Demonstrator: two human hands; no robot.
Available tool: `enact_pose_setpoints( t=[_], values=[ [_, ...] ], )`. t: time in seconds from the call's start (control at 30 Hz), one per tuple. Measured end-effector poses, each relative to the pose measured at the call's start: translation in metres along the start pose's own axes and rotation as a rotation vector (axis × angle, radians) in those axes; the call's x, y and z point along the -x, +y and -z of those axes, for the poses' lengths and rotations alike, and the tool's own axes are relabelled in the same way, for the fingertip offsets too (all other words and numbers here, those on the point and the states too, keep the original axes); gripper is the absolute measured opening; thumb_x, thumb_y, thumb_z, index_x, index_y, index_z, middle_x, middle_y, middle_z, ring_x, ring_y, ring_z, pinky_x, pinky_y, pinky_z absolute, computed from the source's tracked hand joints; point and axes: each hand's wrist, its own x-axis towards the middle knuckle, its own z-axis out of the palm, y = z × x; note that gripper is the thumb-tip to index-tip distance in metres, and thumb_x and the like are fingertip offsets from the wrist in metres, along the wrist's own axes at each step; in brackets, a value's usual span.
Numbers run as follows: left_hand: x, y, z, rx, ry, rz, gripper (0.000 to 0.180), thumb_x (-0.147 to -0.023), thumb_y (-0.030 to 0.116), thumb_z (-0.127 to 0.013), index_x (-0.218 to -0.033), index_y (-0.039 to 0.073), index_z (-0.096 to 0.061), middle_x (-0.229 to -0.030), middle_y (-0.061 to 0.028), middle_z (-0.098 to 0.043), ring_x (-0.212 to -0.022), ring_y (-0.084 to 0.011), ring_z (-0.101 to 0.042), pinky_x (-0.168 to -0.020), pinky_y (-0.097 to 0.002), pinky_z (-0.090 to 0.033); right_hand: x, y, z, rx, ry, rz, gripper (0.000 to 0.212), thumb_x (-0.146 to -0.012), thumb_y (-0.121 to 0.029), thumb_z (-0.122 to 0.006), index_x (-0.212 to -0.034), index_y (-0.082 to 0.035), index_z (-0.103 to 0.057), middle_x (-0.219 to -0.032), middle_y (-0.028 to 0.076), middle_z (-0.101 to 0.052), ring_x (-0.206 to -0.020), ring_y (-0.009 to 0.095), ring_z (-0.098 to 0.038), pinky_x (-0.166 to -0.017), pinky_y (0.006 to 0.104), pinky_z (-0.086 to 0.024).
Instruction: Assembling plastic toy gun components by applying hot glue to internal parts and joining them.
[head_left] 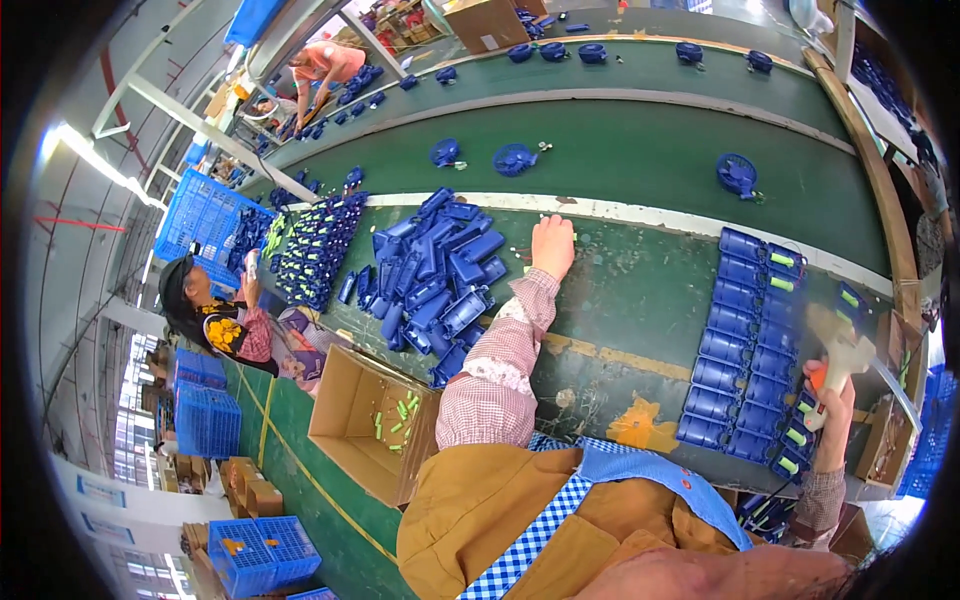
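In my right hand (836, 398), at the right end of the bench, is a pale hot glue gun (842, 345) with an orange trigger; a translucent glue stick sticks out of it. Beside it, blue plastic housings (738, 345) lie in neat columns, some with green cylindrical cells (782, 283) in them. My left hand (553, 248) reaches to the bench's far edge, its fingers closed; whatever they hold is hidden. A tiny green piece shows at the fingers. Left of that arm is a heap of loose blue housings (430, 265).
A conveyor belt (620, 170) carrying blue round fan parts (515, 159) runs beyond the white ledge (640, 210). Close on the left stand a cardboard box (370, 425) with green cells and a co-worker (235, 320) beside rows of assemblies (315, 250). Blue crates (262, 555) stand on the floor.
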Motion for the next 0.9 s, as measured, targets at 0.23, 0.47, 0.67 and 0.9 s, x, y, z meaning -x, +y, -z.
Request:
enact_pose_setpoints(
  t=[0.23,0.47,0.67,0.9],
  values=[
    [0.004,0.009,0.029,0.282,0.122,0.096,0.017,-0.069,-0.004,-0.057,-0.085,0.002,-0.059,-0.088,-0.0154,-0.059,-0.085,-0.0343,-0.058,-0.075,-0.0448,-0.047,-0.001,-0.004,-0.006,0.013,-0.017,0.019,0.053,-0.076,-0.018,-0.055,-0.125,0.002,-0.049,-0.11,0.01,-0.062,-0.104,0.02,-0.059,-0.088,0.0308,-0.047],
    [0.019,0.026,0.058,0.862,0.197,0.297,0.019,-0.075,-0.002,-0.061,-0.093,0.002,-0.062,-0.083,-0.0059,-0.062,-0.072,-0.0112,-0.058,-0.065,-0.0241,-0.046,0.01,-0.006,-0.011,0.008,0.053,0.007,0.057,-0.072,-0.02,-0.057,-0.124,0.003,-0.05,-0.108,0.011,-0.063,-0.101,0.02,-0.061,-0.086,0.0305,-0.049],
    [0.037,0.05,0.093,1.184,0.008,0.416,0.021,-0.08,0.003,-0.06,-0.1,-0.002,-0.063,-0.088,-0.0034,-0.063,-0.078,-0.0115,-0.058,-0.069,-0.0248,-0.047,0.006,-0.009,-0.016,-0.061,0.07,-0.041,0.035,-0.074,-0.01,-0.065,-0.107,0.0,-0.063,-0.099,0.008,-0.068,-0.091,0.015,-0.064,-0.077,0.0289,-0.052],
    [0.067,0.059,0.086,1.67,0.064,0.455,0.012,-0.085,-0.007,-0.056,-0.092,0.002,-0.057,-0.094,-0.0047,-0.059,-0.08,-0.0154,-0.059,-0.073,-0.0262,-0.049,0.013,-0.006,-0.008,-0.067,0.006,0.033,0.047,-0.071,-0.004,-0.06,-0.117,0.003,-0.054,-0.103,0.01,-0.066,-0.094,0.016,-0.063,-0.081,0.0281,-0.051]
  ],
)
